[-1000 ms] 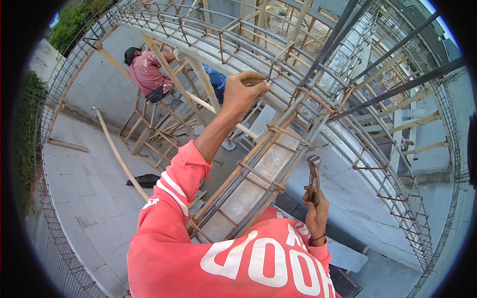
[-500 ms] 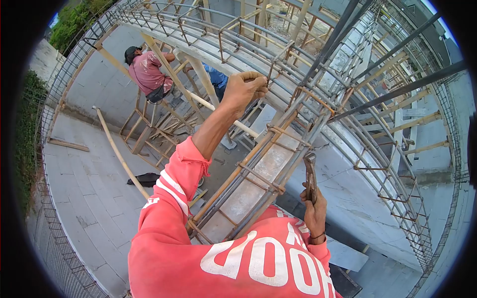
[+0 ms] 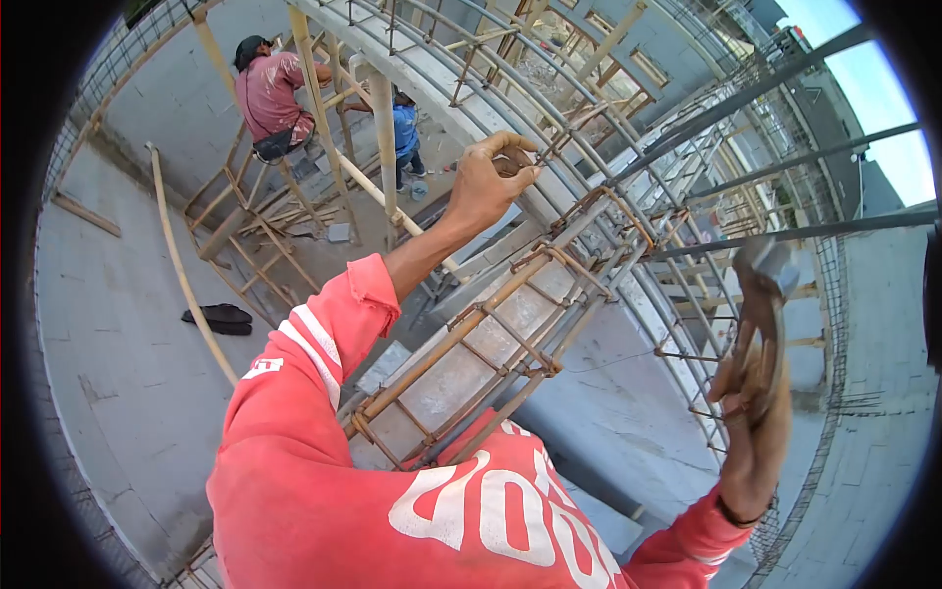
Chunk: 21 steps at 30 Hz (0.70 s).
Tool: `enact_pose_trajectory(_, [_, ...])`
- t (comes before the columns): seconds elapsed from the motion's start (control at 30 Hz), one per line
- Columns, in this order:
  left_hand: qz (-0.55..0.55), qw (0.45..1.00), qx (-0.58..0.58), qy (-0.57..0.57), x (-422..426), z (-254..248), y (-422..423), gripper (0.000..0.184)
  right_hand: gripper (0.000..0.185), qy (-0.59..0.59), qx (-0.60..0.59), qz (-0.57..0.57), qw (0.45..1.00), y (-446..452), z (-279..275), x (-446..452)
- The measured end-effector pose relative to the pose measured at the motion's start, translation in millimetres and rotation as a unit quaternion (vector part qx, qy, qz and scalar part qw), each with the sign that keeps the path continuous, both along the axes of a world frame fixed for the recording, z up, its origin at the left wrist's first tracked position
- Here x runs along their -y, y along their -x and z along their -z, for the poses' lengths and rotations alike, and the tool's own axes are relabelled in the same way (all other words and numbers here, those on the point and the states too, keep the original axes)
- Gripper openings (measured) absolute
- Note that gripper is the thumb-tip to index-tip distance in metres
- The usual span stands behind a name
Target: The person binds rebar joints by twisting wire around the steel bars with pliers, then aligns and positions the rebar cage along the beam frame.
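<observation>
My left hand (image 3: pixel 491 187) is raised at the rebar cage (image 3: pixel 500 344), beside the bars along the top of the wall. Its thumb and fingers curl together, and what lies between them is too small to make out. My right hand (image 3: pixel 756 422) is held up on the right, wrapped around the handles of a pair of pincers (image 3: pixel 760 314). Motion blurs the pincers' head, which is apart from the rebar. Rusty stirrups and long bars of the cage run from my chest up to the corner where several bars cross.
A person in a faded red shirt (image 3: pixel 275 98) sits on timber framing at the upper left; another in blue (image 3: pixel 404 128) is behind a post (image 3: pixel 383 137). Dark diagonal bars (image 3: pixel 795 240) cross the right side. A long pole (image 3: pixel 186 255) leans against the block wall (image 3: pixel 108 324).
My right hand has swung up and to the right with the pincers. My left hand stays near the bars, its fingers more curled. The whole view has shifted a little.
</observation>
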<state>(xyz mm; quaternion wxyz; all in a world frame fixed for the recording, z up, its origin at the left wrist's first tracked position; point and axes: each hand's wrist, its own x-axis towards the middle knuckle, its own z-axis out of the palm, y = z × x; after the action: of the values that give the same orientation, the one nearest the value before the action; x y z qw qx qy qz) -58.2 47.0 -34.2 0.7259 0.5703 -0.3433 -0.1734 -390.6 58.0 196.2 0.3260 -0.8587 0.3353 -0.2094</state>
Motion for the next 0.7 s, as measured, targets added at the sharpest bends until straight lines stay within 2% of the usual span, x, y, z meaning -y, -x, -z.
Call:
enact_pose_trajectory(0.03, [-0.004, 1.000, -0.004, 0.008, 0, -1, 1, 0.023, 0.027, 0.008, -0.004, -0.004, 1.000, -12, -13, 1])
enact_pose_trajectory(0.1, [-0.027, 0.997, 0.053, 0.040, 0, -2, 1, 0.022, 0.023, 0.100, -0.016, -0.098, 0.990, -38, -30, 6])
enact_pose_trajectory(0.13, [-0.035, 0.997, 0.050, 0.048, -1, -1, -2, 0.022, 0.023, 0.108, -0.020, -0.106, 0.988, -53, -32, 3])
enact_pose_trajectory(0.2, [-0.025, 0.992, 0.121, 0.012, -3, 4, -6, 0.024, 0.023, 0.098, 0.019, -0.096, 0.990, -83, -33, -9])
enact_pose_trajectory(0.33, [-0.017, 0.996, 0.091, 0.007, -2, 5, -10, 0.022, 0.027, 0.106, 0.022, -0.154, 0.982, -124, -23, -2])
enact_pose_trajectory(0.4, [-0.003, 0.994, 0.111, 0.011, -4, 5, -11, 0.019, 0.037, 0.051, 0.033, -0.170, 0.984, -137, -19, -1])
enact_pose_trajectory(0.47, [-0.008, 0.992, 0.121, 0.022, -4, 5, -12, 0.018, 0.039, 0.068, 0.024, -0.177, 0.982, -142, -14, 7])
enact_pose_trajectory(0.53, [-0.012, 0.991, 0.129, 0.027, -3, 7, -12, 0.017, 0.034, -0.015, 0.048, -0.227, 0.973, -143, -6, 17])
enact_pose_trajectory(0.63, [-0.029, 0.989, 0.148, 0.011, -3, 2, -13, 0.017, 0.027, -0.081, 0.113, -0.209, 0.968, -150, 11, 22])
enact_pose_trajectory(0.7, [-0.061, 0.974, 0.217, 0.013, -5, -4, -14, 0.017, 0.021, -0.160, 0.137, -0.180, 0.961, -158, 15, 24])
